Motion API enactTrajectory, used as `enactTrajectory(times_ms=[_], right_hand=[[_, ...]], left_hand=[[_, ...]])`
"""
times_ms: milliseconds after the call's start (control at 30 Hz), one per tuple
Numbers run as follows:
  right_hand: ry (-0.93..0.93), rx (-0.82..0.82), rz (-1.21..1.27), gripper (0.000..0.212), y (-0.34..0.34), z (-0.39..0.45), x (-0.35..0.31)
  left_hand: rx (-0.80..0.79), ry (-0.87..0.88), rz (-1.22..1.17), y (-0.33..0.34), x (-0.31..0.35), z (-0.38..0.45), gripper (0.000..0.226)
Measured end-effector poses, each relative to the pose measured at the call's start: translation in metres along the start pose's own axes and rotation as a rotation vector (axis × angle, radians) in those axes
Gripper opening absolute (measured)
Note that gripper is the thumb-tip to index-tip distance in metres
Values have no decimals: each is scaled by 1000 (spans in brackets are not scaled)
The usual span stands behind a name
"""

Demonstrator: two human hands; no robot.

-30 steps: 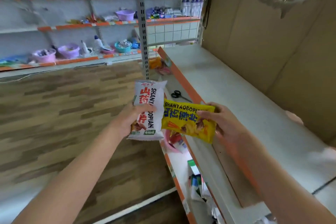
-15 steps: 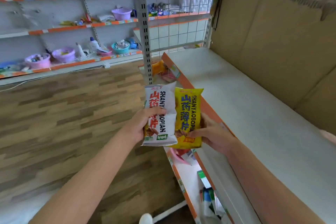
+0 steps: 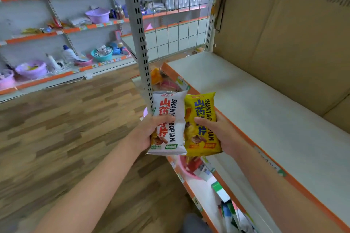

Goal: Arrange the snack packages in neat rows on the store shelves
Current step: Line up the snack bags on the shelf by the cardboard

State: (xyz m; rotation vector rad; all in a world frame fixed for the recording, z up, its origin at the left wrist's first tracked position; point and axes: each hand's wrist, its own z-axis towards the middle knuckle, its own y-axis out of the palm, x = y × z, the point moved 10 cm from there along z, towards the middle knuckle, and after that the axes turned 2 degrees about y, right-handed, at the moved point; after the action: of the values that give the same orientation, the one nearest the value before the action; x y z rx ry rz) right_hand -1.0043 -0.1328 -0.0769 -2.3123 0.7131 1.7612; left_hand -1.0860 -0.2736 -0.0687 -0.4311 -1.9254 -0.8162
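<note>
Head cam has you holding two snack packs upright, side by side and touching, out in front of the shelf's point(image 3: 265, 111) orange front edge. Your left hand point(image 3: 146, 132) grips the white pack point(image 3: 170, 111), thumb across its front. Your right hand point(image 3: 219, 132) grips the yellow pack point(image 3: 200, 108) the same way. Cardboard point(image 3: 284, 34) lines the back of the shelf.

yellow snack package point(image 3: 201, 125): turned from lying crosswise a second ago to upright | now held touching edge to edge with the white snack package point(image 3: 168, 123) | right hand point(image 3: 219, 134): grip shifted, thumb now laid across the yellow front | both packages brought slightly nearer the camera
</note>
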Motion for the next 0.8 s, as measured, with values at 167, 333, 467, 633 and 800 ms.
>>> enactTrajectory(times_ms=[167, 333, 467, 633, 800], right_hand=[[9, 42, -51, 37, -8, 43, -14], [20, 61, -42, 48, -17, 108, -29], [22, 48, -55, 54, -26, 157, -44], [44, 36, -28, 51, -37, 190, -53], [28, 45, 26, 53, -56, 207, -70]], left_hand=[[8, -16, 50, -16, 10, 42, 39], [61, -47, 30, -28, 30, 95, 26], [92, -79, 85, -32, 50, 137, 26], [102, -46, 101, -26, 72, 177, 19], [39, -59, 146, -9, 82, 223, 25]])
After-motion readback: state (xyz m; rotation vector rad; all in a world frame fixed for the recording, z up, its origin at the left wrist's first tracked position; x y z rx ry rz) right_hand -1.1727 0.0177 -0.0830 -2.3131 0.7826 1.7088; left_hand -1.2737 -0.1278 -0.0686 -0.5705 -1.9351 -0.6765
